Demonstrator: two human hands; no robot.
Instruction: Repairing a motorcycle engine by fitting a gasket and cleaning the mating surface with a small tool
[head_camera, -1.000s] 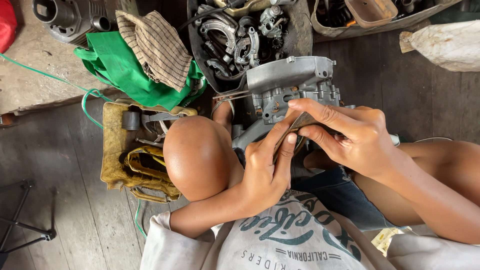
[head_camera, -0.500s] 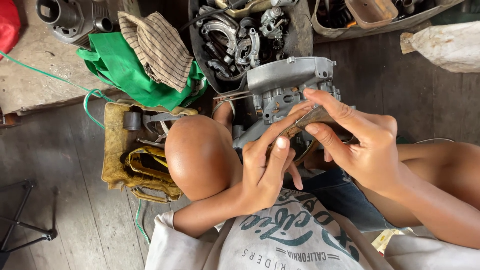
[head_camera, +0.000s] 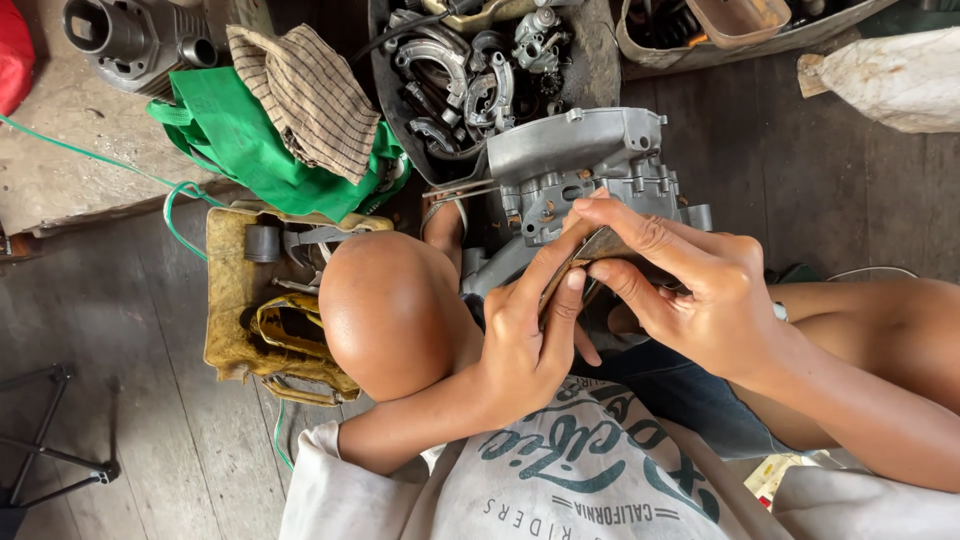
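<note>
The person sits on the wooden floor (head_camera: 800, 170) with a grey metal engine casing (head_camera: 580, 165) standing just ahead of the knees, and both hands meet at its near face. Between them is a thin, flat, dark strip (head_camera: 590, 250), seemingly a worn piece of abrasive sheet or gasket, though the view does not settle which. Its long axis runs diagonally, from low on the person's left up toward the casing on the right. The left hand (head_camera: 525, 335) pinches the strip's lower end between thumb and closed fingers (head_camera: 572, 285), while the right hand (head_camera: 700, 290) comes over from the other side, its fingers (head_camera: 630, 215) curled down on the upper end and pressing it against the casing. The two hands are about equally near, touching the strip at opposite ends. Beyond the casing lie a dark tray of loose metal parts (head_camera: 470, 85), a green bag (head_camera: 240, 140) and a striped cloth (head_camera: 310, 95).
</note>
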